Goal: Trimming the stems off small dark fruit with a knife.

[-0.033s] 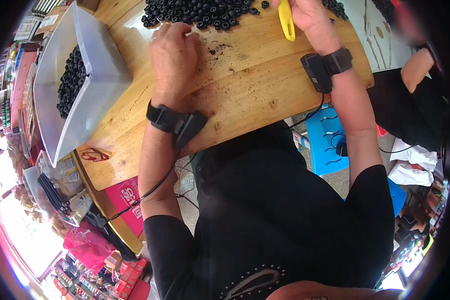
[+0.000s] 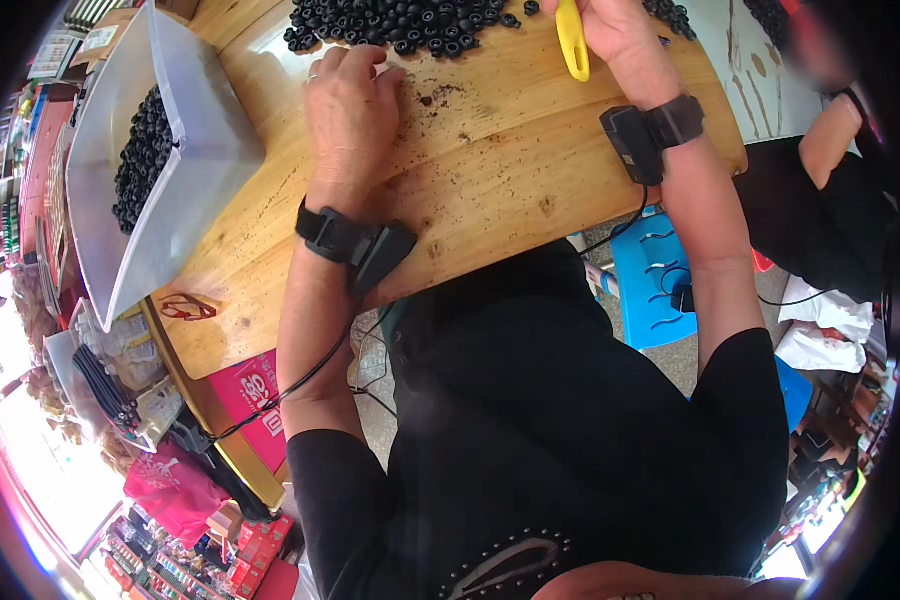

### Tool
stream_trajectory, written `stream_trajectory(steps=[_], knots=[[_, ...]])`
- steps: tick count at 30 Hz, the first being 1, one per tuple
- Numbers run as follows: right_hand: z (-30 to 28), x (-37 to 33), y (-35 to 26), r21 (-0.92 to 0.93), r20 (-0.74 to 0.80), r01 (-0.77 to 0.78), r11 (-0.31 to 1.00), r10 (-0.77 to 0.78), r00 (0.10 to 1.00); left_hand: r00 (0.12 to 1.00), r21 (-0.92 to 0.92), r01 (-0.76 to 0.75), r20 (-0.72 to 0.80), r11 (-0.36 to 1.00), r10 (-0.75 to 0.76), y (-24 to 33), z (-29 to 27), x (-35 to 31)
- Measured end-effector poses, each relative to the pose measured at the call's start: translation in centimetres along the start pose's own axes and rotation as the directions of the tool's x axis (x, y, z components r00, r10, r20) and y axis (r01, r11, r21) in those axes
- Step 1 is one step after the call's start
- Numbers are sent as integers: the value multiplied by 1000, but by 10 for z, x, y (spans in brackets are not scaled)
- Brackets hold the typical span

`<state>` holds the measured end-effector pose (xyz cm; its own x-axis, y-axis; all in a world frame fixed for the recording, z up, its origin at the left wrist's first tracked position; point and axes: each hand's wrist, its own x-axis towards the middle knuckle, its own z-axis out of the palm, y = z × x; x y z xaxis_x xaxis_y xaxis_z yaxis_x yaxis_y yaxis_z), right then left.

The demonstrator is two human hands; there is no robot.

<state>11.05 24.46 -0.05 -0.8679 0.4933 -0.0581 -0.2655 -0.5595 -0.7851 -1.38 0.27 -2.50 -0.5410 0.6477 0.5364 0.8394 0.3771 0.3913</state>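
On the wooden table, my left hand (image 2: 352,115) rests at the near edge of a pile of small round black parts (image 2: 400,22), many with a ring-shaped top. Its fingers are bent, with the thumb apart from the forefinger and nothing visible between them. At the top edge, my right hand (image 2: 610,30) is closed around a tool with a yellow handle (image 2: 572,42). The handle's rounded end, with a hole through it, points toward me. The tool's working end is out of view, so its kind cannot be told. Each wrist wears a black strapped device.
A translucent plastic bin (image 2: 210,130) with more black parts (image 2: 144,165) stands at the left. Reddish-brown loops (image 2: 188,307) lie near the table's left corner. Dark crumbs dot the wooden table (image 2: 510,170). A blue stool (image 2: 653,285) is below; another person's arm (image 2: 832,140) shows at right.
My left hand has shifted slightly to the right, and its thumb has moved a little outward. My right hand and the yellow handle stay in place.
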Motion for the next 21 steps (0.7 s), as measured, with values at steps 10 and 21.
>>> stream_trajectory(steps=[10, 21], knots=[[22, -6, 9, -3, 83, -105, 994, 105, 991, 999, 56, -25, -26, 998, 26, 3, 25, 11], [72, -7, 10, -336, 246, 65, 940, 21, 969, 917, -915, 347, 286, 204, -276, 27, -12, 14]])
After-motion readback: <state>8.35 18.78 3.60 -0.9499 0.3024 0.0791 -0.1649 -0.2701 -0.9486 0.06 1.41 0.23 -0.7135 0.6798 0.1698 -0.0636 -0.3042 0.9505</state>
